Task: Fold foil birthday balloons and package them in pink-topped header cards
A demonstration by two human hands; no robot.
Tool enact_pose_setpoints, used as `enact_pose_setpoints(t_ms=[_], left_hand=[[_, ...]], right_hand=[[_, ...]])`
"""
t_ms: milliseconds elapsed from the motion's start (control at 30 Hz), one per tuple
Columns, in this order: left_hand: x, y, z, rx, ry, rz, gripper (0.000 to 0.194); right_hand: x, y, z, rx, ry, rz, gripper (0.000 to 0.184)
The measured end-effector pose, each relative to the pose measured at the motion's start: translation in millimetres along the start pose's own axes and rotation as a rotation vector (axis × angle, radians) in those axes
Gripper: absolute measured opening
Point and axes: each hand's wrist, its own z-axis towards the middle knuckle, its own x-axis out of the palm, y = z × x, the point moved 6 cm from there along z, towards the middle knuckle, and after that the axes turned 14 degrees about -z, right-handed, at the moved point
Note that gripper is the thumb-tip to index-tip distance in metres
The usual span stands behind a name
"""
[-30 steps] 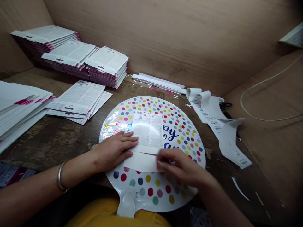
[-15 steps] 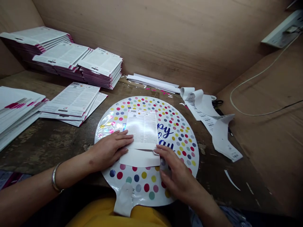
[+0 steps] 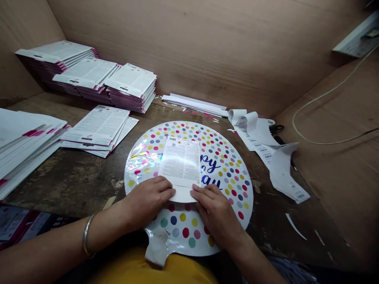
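Observation:
A flat, round foil balloon (image 3: 233, 165) with coloured dots and blue lettering lies before me, its short tail toward my body. On its middle rests a white printed envelope (image 3: 180, 159) with small text and a barcode along the top. The envelope's blank flap (image 3: 182, 195) is at its near end, close against the printed body. My left hand (image 3: 152, 197) is closed on the flap's left side, fingertips on top. At the right side, my right hand (image 3: 214, 209) pinches the same flap, its thumb hidden below. Both hands rest over the balloon.
Stacks of printed envelopes (image 3: 130, 81) stand at the back left. Smaller piles of envelopes (image 3: 94, 126) and white folded sheets (image 3: 26, 142) lie on the left. A curled strip of labels (image 3: 263, 148) and black scissors (image 3: 276, 128) lie right. Paper strips (image 3: 194, 104) sit along the back wall.
The flap, lying flat toward me before, is now drawn up toward the envelope's body. My left hand has come down from the envelope's side to the flap. My right hand has gripped the flap's right side.

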Motion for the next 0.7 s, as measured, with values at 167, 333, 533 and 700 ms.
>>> enact_pose_setpoints(t_ms=[167, 333, 533, 700], left_hand=[[2.2, 5, -1, -0.032, -0.047, -0.026, 0.023], [-10.8, 25, 6, -0.349, -0.116, -0.037, 0.021], [-16.4, 36, 9, -0.547, -0.181, -0.034, 0.024], [-12.4, 38, 5, -0.507, -0.253, -0.019, 0.047]], right_hand=[[-1, 0, 9, 0.081, -0.008, 0.126, 0.017], [9, -7, 18, 0.269, 0.017, 0.039, 0.020], [5, -16, 20, 0.492, -0.049, -0.215, 0.031], [8, -14, 24, 0.571, -0.085, -0.172, 0.043]])
